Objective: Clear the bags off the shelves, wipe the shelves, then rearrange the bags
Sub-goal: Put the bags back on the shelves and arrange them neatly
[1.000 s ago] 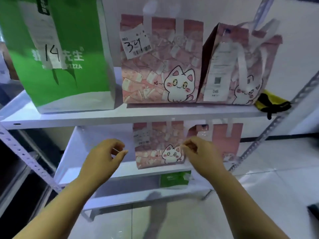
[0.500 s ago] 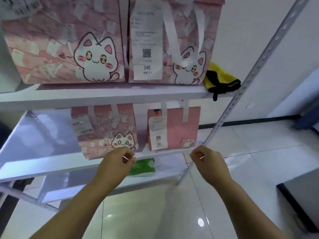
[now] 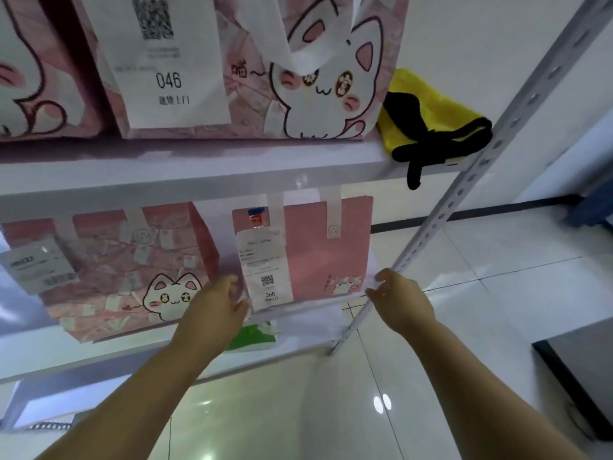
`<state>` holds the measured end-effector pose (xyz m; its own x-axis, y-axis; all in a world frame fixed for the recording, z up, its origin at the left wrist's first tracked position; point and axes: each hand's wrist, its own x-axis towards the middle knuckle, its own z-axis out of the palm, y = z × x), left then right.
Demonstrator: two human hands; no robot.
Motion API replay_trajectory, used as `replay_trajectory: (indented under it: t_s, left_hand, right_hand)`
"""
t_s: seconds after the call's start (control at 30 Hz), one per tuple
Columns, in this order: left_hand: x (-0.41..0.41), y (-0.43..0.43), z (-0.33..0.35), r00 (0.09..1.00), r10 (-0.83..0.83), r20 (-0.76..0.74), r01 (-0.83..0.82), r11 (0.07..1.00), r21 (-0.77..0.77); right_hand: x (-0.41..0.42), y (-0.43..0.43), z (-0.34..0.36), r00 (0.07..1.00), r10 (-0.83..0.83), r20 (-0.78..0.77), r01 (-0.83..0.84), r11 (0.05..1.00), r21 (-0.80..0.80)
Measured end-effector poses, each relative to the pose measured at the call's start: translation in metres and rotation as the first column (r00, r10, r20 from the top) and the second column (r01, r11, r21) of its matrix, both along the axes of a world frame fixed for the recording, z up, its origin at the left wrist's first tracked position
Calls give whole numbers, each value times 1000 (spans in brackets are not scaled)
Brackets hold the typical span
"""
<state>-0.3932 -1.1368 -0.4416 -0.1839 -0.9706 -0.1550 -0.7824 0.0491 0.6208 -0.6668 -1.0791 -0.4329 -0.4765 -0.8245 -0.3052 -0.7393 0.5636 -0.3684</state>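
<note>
Both of your hands are stretched forward to the middle shelf (image 3: 30,346), one at each lower corner of the plain pink bag (image 3: 318,254). Your left hand (image 3: 215,303) sits at the bag's lower left corner, thumb up and fingers loosely curved, right beside the white label (image 3: 265,270) marked 366. You cannot tell whether it grips the bag or only touches it. Your right hand (image 3: 398,300) is at the lower right corner, thumb and fingertips drawn close together at the bag's edge. Whether they pinch the bag is also unclear.

The plain pink bag stands upright near the right end of the middle shelf, its white handles reaching up to the shelf above. Just to its left on the same shelf stands a cat-print bag (image 3: 132,270), upright, with a small label on its left side. One level down, a green bag (image 3: 255,336) shows under the middle shelf, between your hands.

Farther off, the upper shelf (image 3: 199,167) carries a large cat bag (image 3: 282,78) with a label reading 046. A yellow cloth (image 3: 431,107) with black trim lies at that shelf's right end, against the perforated grey upright (image 3: 464,194).
</note>
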Motion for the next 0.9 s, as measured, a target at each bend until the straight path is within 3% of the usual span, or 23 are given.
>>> replay_trajectory:
  t_s: [0.23,0.43,0.6,0.9]
  left_hand:
    - [-21,-28,-26,1000,20,-1,-20,996,85]
    - [-22,-27,-24,998,58,-8,-58,998,28]
    - [-14,-1,-6,999,27,-46,-28,999,-31]
    - [19,83,34,990,39,-136,-36,999,25]
  right_hand:
    - [-6,-39,-24,998,42,42,-42,999,-7]
    - [-6,-36,-28,999,-20,33,23,996,-91]
    - [-4,-1,-16,996,-75,-54,67,988,-142]
    - [24,98,28,998,-55,-9,53,983,-177]
